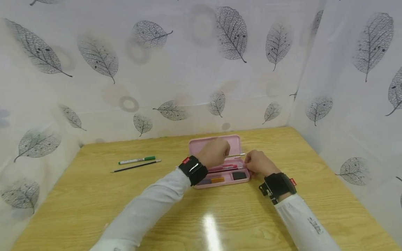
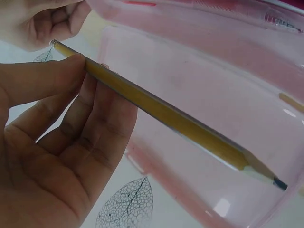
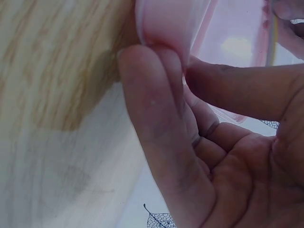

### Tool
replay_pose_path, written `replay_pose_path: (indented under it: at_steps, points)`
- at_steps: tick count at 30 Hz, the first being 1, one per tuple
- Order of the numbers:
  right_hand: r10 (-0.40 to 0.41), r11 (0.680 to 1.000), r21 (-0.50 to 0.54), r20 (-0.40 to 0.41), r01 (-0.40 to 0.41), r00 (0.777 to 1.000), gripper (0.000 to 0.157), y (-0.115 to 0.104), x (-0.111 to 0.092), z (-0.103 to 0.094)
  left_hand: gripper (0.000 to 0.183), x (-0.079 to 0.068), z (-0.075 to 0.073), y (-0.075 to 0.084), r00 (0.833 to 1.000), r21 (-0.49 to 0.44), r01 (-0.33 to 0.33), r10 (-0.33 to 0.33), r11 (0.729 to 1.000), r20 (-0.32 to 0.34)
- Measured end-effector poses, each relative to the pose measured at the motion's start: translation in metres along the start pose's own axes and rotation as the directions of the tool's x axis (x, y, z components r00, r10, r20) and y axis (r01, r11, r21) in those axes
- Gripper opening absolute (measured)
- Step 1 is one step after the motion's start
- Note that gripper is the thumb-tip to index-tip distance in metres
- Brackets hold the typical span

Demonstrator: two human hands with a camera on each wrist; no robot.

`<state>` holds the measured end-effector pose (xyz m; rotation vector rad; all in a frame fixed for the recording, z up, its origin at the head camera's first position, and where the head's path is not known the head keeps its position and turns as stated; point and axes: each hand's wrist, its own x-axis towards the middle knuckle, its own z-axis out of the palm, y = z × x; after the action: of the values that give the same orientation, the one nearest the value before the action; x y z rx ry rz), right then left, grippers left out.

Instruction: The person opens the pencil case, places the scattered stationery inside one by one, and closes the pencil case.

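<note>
Between thumb and fingertips, my left hand (image 1: 215,153) pinches a yellow pencil (image 2: 166,114). Its dark tip points away from the hand, and the eraser end lies toward my right hand (image 1: 260,164) in the head view. An opened pink pencil case (image 1: 235,142) lies below the pencil, its lid folded back. At the case's right end, thumb and fingers of the right hand grip the wall (image 3: 166,23). Inside are a red pen (image 1: 230,167), an orange block (image 1: 217,180) and a black block (image 1: 239,175). The left hand and wrist hide part of the case.
Left of the case, a green-capped marker (image 1: 136,160) and a dark pencil (image 1: 135,166) lie side by side on the wooden table (image 1: 150,223). Leaf-patterned sheeting (image 1: 188,69) rises behind the table and along its sides.
</note>
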<state>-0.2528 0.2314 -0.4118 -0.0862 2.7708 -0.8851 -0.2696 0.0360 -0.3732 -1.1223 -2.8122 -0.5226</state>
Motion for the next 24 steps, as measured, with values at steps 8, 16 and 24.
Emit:
replay_pose_path:
  at_steps: [8, 16, 24]
  points:
    - [-0.011, 1.0, -0.003, -0.008, 0.011, 1.0, 0.009, 0.001, 0.0, 0.0, 0.013, 0.006, 0.012, -0.004, 0.999, 0.088, 0.004, -0.008, 0.996, 0.043]
    - [0.004, 1.0, 0.0, -0.008, -0.004, 1.0, 0.01, 0.0, 0.0, 0.0, 0.012, 0.005, 0.023, -0.003, 0.996, 0.189, 0.03, -0.044, 0.982, 0.073]
    - [0.006, 1.0, -0.002, 0.006, -0.006, 1.0, 0.009, 0.0, 0.0, 0.0, 0.012, 0.002, 0.028, -0.001, 0.998, 0.21, 0.025, -0.037, 0.977, 0.054]
